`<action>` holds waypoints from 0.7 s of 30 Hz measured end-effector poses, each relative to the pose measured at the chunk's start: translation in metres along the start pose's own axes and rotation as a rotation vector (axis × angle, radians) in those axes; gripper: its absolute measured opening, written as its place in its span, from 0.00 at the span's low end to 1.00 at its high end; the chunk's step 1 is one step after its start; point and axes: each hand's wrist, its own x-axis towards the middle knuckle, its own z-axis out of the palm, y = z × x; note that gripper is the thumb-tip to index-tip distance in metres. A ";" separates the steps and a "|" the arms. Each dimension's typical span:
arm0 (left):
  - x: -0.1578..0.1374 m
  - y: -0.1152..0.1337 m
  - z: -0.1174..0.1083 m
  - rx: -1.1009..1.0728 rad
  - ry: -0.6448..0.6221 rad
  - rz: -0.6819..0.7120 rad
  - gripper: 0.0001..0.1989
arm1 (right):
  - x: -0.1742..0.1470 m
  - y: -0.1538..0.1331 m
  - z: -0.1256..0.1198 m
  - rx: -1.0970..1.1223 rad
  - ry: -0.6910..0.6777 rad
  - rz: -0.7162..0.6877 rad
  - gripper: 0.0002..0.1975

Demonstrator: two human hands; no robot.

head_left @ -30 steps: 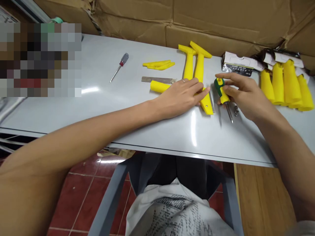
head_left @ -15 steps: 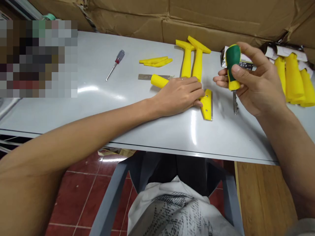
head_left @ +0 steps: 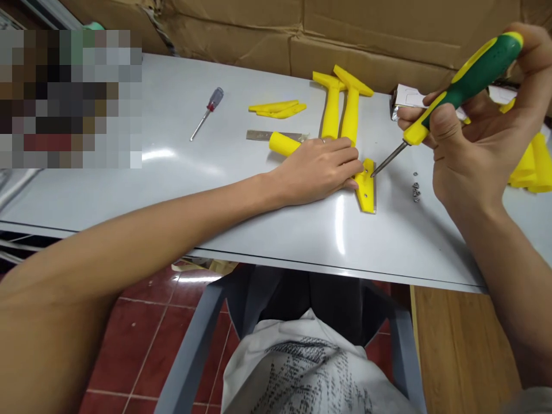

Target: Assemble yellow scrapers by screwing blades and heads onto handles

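My left hand (head_left: 321,171) is closed over a yellow scraper (head_left: 365,188) and presses it down on the table. The scraper's handle end sticks out to the left of the hand. Its head, with a metal blade along the right edge and screws in it, shows to the right. My right hand (head_left: 474,135) grips a green and yellow screwdriver (head_left: 476,80), held at a slant. The screwdriver's tip points down-left, at the blade side of the scraper head; whether it touches cannot be told. Several small screws (head_left: 416,192) lie on the table below the right hand.
Two yellow scrapers (head_left: 348,109) lie beyond my left hand. Yellow cover pieces (head_left: 278,109), a metal blade strip (head_left: 259,135) and a small grey screwdriver (head_left: 207,114) are to the left. More yellow handles (head_left: 539,164) and a small box (head_left: 407,98) stand at right. Cardboard (head_left: 241,43) backs the table.
My right hand has tilted the screwdriver from nearly upright to a slant, bringing its tip left to the scraper head. The left hand stays on the scraper.
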 end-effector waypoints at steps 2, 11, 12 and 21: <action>0.000 0.000 0.000 0.001 0.009 0.002 0.27 | -0.002 0.005 -0.001 -0.121 0.004 -0.045 0.29; 0.001 0.001 -0.001 0.066 0.003 0.024 0.27 | -0.005 0.001 0.005 -0.147 -0.020 -0.075 0.30; 0.001 0.001 0.000 0.064 0.001 0.024 0.26 | -0.006 0.002 0.005 -0.169 -0.012 -0.078 0.31; 0.001 0.002 0.000 0.035 -0.002 0.017 0.23 | -0.006 0.004 0.007 -0.057 -0.019 -0.079 0.29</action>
